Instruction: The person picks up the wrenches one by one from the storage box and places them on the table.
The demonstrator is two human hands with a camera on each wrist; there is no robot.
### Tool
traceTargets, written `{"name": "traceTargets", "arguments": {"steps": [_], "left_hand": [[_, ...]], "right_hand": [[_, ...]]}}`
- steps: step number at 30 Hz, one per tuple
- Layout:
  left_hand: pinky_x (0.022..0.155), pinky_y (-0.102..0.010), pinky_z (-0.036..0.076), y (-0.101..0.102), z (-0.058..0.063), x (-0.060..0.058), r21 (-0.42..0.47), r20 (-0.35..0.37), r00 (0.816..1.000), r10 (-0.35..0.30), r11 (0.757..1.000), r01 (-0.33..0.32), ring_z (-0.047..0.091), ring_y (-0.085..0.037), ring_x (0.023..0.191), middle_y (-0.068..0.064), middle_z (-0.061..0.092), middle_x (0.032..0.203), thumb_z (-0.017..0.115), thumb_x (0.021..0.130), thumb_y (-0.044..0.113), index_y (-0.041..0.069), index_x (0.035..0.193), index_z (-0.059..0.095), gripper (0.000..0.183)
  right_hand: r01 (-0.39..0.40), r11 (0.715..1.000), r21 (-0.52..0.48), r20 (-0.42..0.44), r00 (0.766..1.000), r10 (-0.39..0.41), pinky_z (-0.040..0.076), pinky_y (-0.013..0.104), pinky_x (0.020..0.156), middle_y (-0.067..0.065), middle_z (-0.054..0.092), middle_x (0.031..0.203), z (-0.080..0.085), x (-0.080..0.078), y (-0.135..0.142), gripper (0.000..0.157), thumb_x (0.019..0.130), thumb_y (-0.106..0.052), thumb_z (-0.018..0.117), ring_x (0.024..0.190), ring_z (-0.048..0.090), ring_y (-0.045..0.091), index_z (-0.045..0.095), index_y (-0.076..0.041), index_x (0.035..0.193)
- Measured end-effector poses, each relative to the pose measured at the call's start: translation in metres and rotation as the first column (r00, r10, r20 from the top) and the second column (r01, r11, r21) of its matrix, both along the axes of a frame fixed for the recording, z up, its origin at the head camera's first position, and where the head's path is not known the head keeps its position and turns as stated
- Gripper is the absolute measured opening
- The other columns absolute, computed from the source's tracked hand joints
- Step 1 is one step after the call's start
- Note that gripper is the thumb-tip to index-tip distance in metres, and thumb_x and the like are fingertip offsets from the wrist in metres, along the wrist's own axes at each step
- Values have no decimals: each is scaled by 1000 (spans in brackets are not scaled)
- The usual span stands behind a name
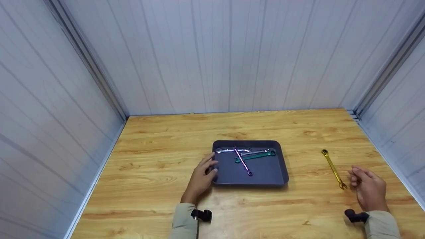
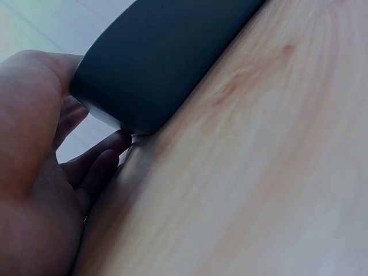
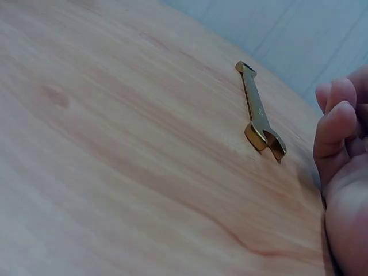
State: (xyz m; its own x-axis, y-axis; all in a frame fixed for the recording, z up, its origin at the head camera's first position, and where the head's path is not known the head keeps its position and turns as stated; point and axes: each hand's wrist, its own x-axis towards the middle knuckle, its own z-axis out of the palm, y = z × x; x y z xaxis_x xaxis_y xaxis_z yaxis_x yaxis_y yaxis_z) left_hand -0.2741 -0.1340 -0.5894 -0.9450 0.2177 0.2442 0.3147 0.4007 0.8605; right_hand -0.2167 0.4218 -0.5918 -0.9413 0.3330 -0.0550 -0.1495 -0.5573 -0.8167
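Observation:
My left hand (image 1: pixel 201 176) grips the left wall of a dark grey rectangular tray (image 1: pixel 265 177), thumb at the rim. From the left wrist view, the thumb lies over the top of the tray (image 2: pixel 155 63) and fingertips touch low on its outer side. Inside the tray, a purple combination wrench (image 1: pixel 245 165) crosses a green wrench (image 1: pixel 255 157) and silver wrenches (image 1: pixel 229 150). To the right, a gold combination wrench (image 1: pixel 333 169) lies on the table, its open end toward me. My right hand (image 1: pixel 370 189) rests beside that end, fingers loosely curled and holding nothing.
The wood-grain table (image 1: pixel 149 186) carries everything here. Light panel walls (image 1: pixel 229 59) enclose it at the back, left and right. A small black wrist camera (image 1: pixel 202 215) sits on the left sleeve, another black camera (image 1: pixel 356 216) on the right.

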Motion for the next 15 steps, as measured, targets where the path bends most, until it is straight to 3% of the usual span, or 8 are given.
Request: {"name": "traceTargets", "arguments": {"steps": [8, 15], "left_hand": [[119, -42, 25, 0, -2, 3, 4, 19, 1000, 6, 1000, -6, 31, -20, 146, 0, 43, 156, 62, 98, 9, 3, 128, 66, 32], [119, -42, 25, 0, -2, 1, 8, 21, 1000, -1, 1000, 1, 31, -20, 146, 1, 42, 156, 62, 98, 9, 2, 128, 66, 31]], "right_hand": [[109, 993, -38, 5, 994, -109, 54, 25, 50, 15, 71, 82, 1, 5, -5, 14, 92, 5, 67, 64, 65, 17, 70, 9, 105], [151, 986, -68, 24, 988, -150, 53, 25, 49, 15, 70, 83, 0, 5, -6, 15, 91, 4, 69, 63, 64, 17, 70, 9, 105]]}}
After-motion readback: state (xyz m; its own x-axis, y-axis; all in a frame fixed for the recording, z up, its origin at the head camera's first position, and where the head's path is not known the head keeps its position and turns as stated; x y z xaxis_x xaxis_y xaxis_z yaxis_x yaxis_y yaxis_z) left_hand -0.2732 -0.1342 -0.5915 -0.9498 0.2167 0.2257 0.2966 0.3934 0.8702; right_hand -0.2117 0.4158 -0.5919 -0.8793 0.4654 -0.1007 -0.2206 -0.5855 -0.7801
